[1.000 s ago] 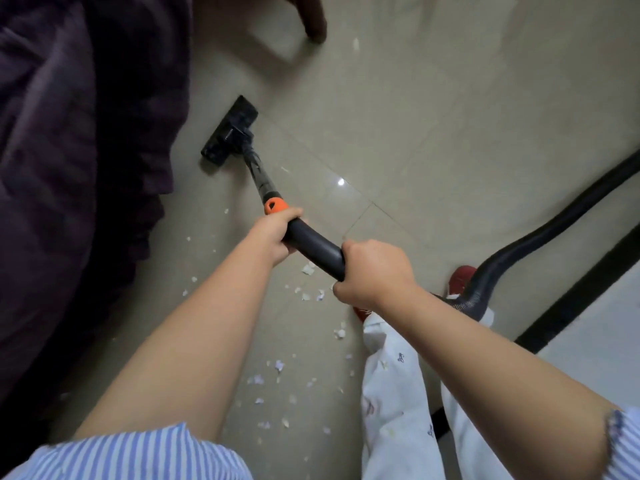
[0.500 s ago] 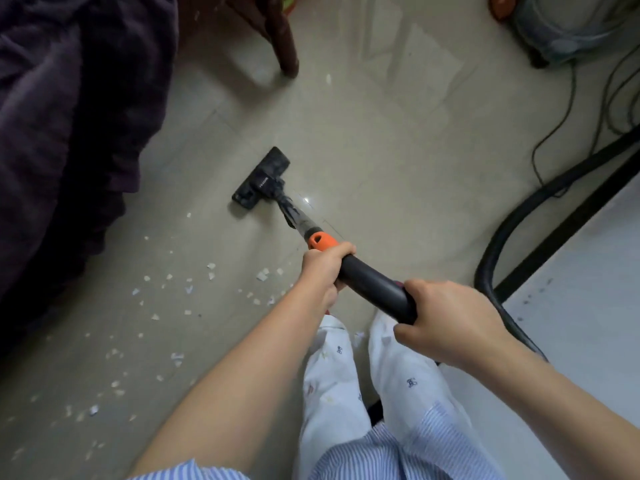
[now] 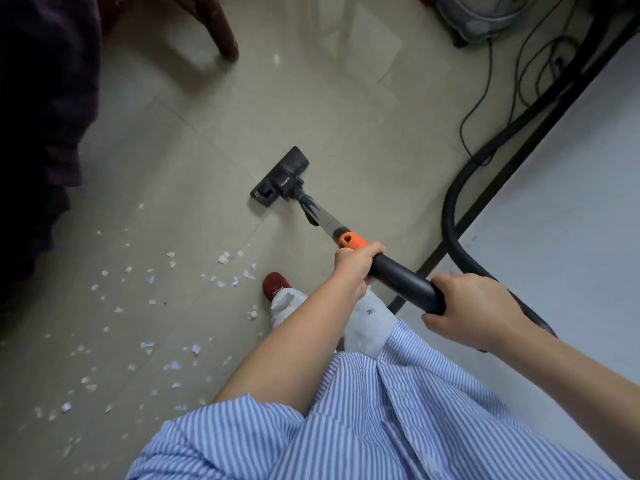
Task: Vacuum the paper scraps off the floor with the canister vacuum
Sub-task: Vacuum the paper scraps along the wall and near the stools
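My left hand (image 3: 356,263) grips the black vacuum wand (image 3: 401,278) just below its orange collar (image 3: 351,240). My right hand (image 3: 474,308) grips the wand's rear end, where the black hose (image 3: 453,216) joins. The black floor nozzle (image 3: 281,177) rests flat on the beige tile floor (image 3: 346,112), beyond the scraps. Several white paper scraps (image 3: 228,258) lie scattered to the left of my red shoe (image 3: 273,284) and down toward the lower left. The grey canister vacuum (image 3: 481,15) stands at the top right.
A dark bedcover (image 3: 41,116) hangs along the left edge. A brown wooden furniture leg (image 3: 221,29) stands at the top. Thin black cables (image 3: 485,98) curl on the floor near the canister. A white slab with a black edge (image 3: 561,202) fills the right side.
The nozzle has slid from beside the dark bedcover toward the room's middle. My view has shifted, bringing the canister and cables into sight. Both hands keep their grip on the wand.
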Demonstrator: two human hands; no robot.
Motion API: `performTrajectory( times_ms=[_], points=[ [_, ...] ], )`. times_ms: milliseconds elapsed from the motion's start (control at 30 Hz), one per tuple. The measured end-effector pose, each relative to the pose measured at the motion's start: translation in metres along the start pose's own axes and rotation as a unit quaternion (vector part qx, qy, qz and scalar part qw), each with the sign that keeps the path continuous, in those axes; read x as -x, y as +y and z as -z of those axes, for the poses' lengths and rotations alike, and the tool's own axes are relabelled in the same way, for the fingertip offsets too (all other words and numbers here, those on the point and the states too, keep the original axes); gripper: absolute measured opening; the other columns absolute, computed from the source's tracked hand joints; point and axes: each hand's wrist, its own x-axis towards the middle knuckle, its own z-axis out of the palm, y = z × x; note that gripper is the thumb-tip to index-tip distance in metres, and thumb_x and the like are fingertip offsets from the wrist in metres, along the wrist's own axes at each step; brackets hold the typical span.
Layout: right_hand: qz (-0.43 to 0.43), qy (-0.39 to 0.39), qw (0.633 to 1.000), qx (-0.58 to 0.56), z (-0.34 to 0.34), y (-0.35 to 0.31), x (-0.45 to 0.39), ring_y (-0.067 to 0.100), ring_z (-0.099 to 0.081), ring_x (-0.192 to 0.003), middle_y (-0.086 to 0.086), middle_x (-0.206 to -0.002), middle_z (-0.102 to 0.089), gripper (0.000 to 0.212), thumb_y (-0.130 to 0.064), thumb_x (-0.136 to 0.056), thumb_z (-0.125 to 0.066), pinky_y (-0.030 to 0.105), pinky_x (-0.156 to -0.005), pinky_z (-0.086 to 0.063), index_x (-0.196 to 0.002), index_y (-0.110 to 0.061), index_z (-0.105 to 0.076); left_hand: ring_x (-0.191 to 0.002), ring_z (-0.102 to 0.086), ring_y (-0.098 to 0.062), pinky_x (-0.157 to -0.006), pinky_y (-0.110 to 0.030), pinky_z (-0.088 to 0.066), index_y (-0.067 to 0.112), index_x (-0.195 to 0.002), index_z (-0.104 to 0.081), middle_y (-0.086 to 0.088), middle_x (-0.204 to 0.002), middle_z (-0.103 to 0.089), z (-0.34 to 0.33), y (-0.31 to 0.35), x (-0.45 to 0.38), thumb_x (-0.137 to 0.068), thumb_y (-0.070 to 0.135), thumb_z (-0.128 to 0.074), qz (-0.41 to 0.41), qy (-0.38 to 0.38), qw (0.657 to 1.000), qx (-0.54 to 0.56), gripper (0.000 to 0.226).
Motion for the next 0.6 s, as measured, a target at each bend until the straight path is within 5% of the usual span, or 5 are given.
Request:
performTrajectory(
  times_ms=[200,600],
  points=[
    [-0.008,-0.008,1.000,0.009,-0.027,0.022,-0.017,0.013,-0.053,-0.068,-0.008,-0.075,-0.052,0.016,-0.036,-0.082,-0.052,0.022,-0.063,-0.045,-0.091,-0.024,-0.051,-0.073,-0.055,-0.020,-0.063,-0.029,-0.048,0.007,-0.100,-0.044,-0.008,-0.081,-0.054,-0.013,-0.006,-0.015,-0.081,0.001,-0.063,0.026,0.017,0.999,-0.033,0.028],
    [0.049,0.039,0.997,-0.039,0.026,-0.075,-0.134,0.026,-0.060,-0.078,0.002,-0.086,-0.061,0.029,-0.033,-0.081,-0.056,0.028,-0.063,-0.042,-0.104,-0.015,-0.054,-0.063,-0.050,-0.017,-0.059,-0.029,-0.046,0.009,-0.078,-0.043,-0.008,-0.073,-0.049,0.057,0.142,-0.067,-0.090,0.001,-0.056,-0.021,0.042,0.998,-0.040,0.019]
  ],
)
